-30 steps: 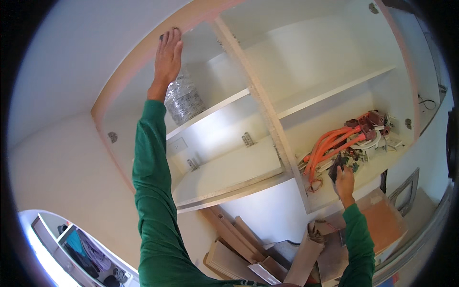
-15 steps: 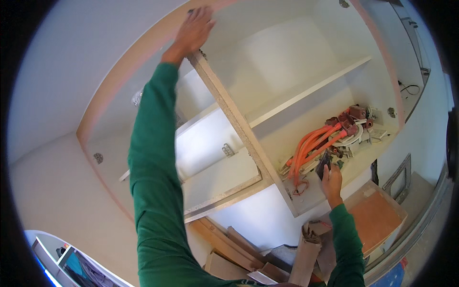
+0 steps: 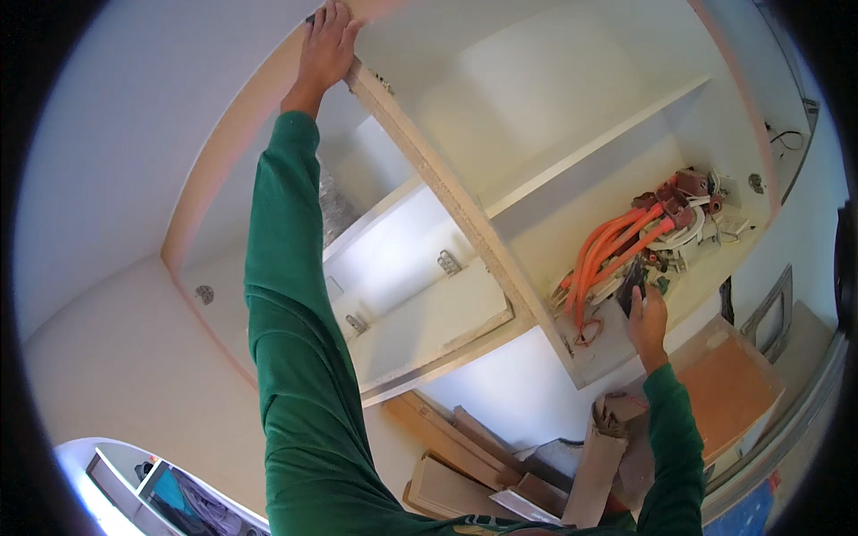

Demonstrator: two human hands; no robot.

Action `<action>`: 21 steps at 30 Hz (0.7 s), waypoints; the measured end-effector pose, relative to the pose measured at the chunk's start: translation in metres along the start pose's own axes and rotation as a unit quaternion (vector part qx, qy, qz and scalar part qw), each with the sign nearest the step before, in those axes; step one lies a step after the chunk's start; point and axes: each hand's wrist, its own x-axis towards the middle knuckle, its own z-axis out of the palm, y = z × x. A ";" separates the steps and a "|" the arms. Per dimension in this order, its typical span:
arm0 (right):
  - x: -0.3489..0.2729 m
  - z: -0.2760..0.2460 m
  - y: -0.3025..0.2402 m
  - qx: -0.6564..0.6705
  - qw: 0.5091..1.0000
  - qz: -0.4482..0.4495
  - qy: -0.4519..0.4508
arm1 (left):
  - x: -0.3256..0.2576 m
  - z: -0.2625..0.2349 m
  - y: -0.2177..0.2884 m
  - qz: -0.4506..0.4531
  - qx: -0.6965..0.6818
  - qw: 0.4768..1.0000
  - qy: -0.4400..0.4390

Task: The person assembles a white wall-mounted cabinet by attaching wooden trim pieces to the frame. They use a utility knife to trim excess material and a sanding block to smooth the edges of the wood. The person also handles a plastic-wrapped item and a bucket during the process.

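Observation:
My left hand (image 3: 327, 55) reaches up to the pale wooden top rail (image 3: 234, 134) of a white cabinet, close to where the divider (image 3: 456, 201) meets it. Its fingers lie together over the rail, and a small dark thing (image 3: 310, 18) shows at the fingertips; most of it is hidden. Inside the lower right compartment my right hand (image 3: 650, 326) grips a black, flattish object (image 3: 632, 280) whose kind I cannot make out. Just beyond it lie orange corrugated tubes (image 3: 594, 250) with dark red electrical boxes (image 3: 684, 196) and a heap of small fittings.
A white shelf (image 3: 599, 147) crosses the right side. Metal hinges (image 3: 449, 262) sit in the left compartment. Beneath the cabinet are cardboard pieces (image 3: 447, 487), a brown box (image 3: 733, 380) and a grey frame (image 3: 770, 313). Shelves with cloth (image 3: 179, 496) stand at lower left.
My left hand has slid left along the rail, the small dark thing moving with it. The view has shifted slightly. My right hand keeps its grip beside the orange tubes.

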 end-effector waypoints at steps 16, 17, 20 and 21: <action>0.002 -0.007 0.003 -0.018 0.998 0.037 -0.042 | -0.066 -0.024 -0.022 0.066 0.013 0.997 0.027; 0.004 -0.004 0.004 -0.009 0.998 0.042 -0.040 | -0.067 -0.023 -0.016 0.063 0.016 0.997 0.032; 0.004 -0.006 0.001 -0.041 0.999 0.015 -0.006 | -0.078 -0.009 0.027 0.078 0.001 0.994 0.073; 0.004 -0.008 -0.003 -0.033 0.999 0.021 -0.014 | -0.077 -0.013 0.025 0.077 0.036 0.994 0.073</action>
